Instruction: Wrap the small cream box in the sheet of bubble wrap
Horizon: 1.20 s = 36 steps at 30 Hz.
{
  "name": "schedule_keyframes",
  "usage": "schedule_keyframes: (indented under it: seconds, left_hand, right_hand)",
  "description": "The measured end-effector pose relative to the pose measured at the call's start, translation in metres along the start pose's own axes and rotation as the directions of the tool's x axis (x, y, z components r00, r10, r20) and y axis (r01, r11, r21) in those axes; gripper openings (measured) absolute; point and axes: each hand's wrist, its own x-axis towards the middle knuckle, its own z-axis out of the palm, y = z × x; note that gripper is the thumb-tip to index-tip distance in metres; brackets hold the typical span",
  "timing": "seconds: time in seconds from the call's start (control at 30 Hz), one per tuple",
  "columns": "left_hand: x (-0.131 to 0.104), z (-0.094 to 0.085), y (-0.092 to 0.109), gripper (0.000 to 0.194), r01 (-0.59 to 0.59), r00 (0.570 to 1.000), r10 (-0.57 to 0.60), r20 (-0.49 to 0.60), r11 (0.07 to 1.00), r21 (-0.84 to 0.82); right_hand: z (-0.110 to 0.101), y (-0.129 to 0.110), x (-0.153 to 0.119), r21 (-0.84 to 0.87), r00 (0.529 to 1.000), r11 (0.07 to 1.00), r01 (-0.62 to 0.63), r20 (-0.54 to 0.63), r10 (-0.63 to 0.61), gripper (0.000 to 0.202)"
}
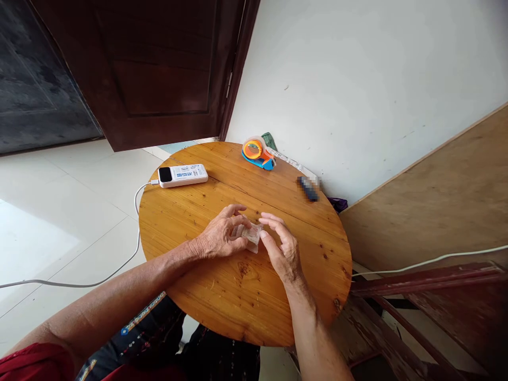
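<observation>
Near the middle of the round wooden table [238,296] lies a small, pale, see-through packet [252,236]. My left hand [223,233] rests over its left part, with thumb and fingers around it, closed on it. On the packet's right side is my right hand [283,248], thumb and fingers apart and curved toward it. The right fingertips are close to the packet's edge; whether they touch it cannot be made out. What is inside the packet is too small to tell.
A white power bank [183,175] with a cable [137,233] sits at the table's back left. An orange and blue tape dispenser [257,153] and a blurred dark object [308,189] are near the wall. A wooden chair [420,286] stands at the right.
</observation>
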Motion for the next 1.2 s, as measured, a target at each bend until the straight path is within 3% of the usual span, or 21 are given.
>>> schedule_keyframes:
  seconds: [0.2,0.43,0.73,0.9,1.03,1.2]
  left_hand:
    - [0.001,-0.004,-0.003,0.037,-0.07,0.995,0.065,-0.076,0.995,-0.073]
    - [0.0,-0.005,0.0,0.042,-0.055,0.998,0.055,-0.016,0.997,-0.061]
    - [0.0,-0.002,0.0,0.042,-0.06,0.998,0.058,0.019,0.992,0.109]
    - [0.001,-0.005,0.001,0.05,-0.038,0.999,0.038,-0.001,0.998,-0.048]
    - [0.004,-0.008,-0.001,0.056,0.04,0.996,-0.053,-0.069,0.983,-0.179]
    - [0.007,-0.006,-0.004,0.055,0.163,0.98,-0.18,-0.079,0.968,-0.19]
  right_hand:
    - [-0.001,0.0,0.001,0.02,0.999,1.0,0.005,-0.036,-0.005,0.017]
    - [-0.001,0.0,0.0,0.016,1.0,1.0,0.005,-0.02,-0.004,0.017]
    - [0.001,-0.002,0.0,-0.105,0.995,0.991,0.079,0.069,-0.072,0.021]
    - [-0.004,-0.004,0.001,-0.041,0.996,0.997,0.07,0.061,-0.067,0.019]
    - [-0.01,-0.005,0.002,0.059,0.998,0.998,0.007,0.06,-0.011,0.016]
    - [-0.01,-0.006,0.002,0.072,0.987,0.997,-0.015,0.16,0.004,0.022]
